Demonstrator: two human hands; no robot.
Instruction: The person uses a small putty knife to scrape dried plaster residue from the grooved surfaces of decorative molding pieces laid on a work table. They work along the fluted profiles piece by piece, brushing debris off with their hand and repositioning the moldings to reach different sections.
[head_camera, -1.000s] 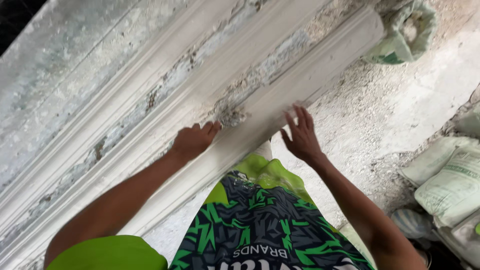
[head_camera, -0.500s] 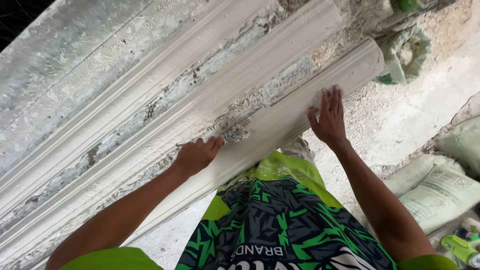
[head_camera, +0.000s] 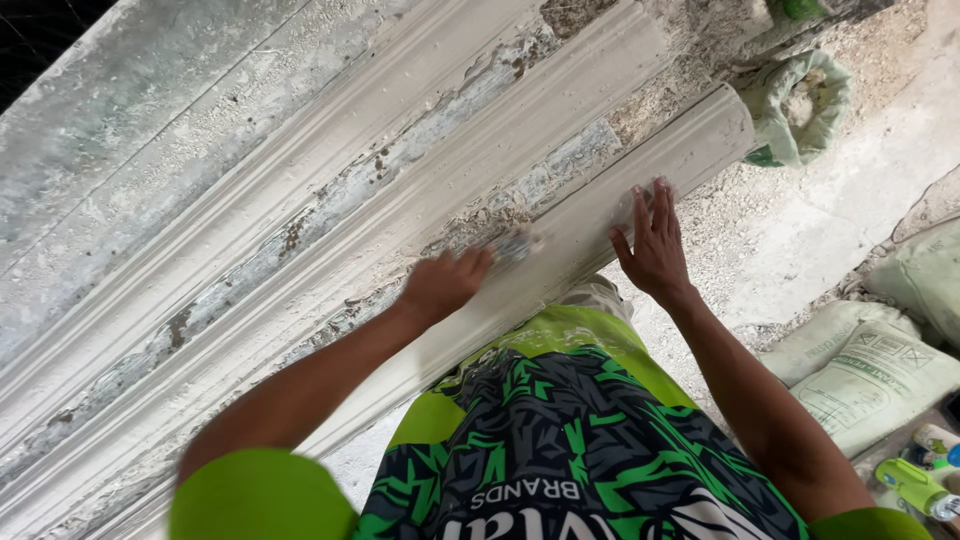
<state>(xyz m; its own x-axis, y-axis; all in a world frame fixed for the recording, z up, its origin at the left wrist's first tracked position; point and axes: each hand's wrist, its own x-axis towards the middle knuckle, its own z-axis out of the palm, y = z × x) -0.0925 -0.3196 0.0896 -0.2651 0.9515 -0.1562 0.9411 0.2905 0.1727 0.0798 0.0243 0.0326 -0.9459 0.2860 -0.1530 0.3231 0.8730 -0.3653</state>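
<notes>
A long white plaster moulding (head_camera: 330, 260) with ridges and grooves runs diagonally across the view, its surface rough and patchy grey in places. My left hand (head_camera: 445, 283) is closed around a small grey tool or wad (head_camera: 515, 246) pressed against the moulding's lower groove; the tool is blurred. My right hand (head_camera: 655, 245) lies flat with fingers spread on the rounded lowest strip (head_camera: 690, 150) near its end. My green and black patterned shorts (head_camera: 560, 440) fill the bottom middle.
A green sack (head_camera: 800, 105) with pale material stands open beyond the moulding's end. Pale filled bags (head_camera: 870, 370) lie at the right on the dusty concrete floor (head_camera: 830, 230). A green-capped bottle (head_camera: 915, 487) sits at the bottom right corner.
My right hand has slid along the lowest strip toward its far end. My left hand with the tool has moved the same way along the groove. The view shifted slightly.
</notes>
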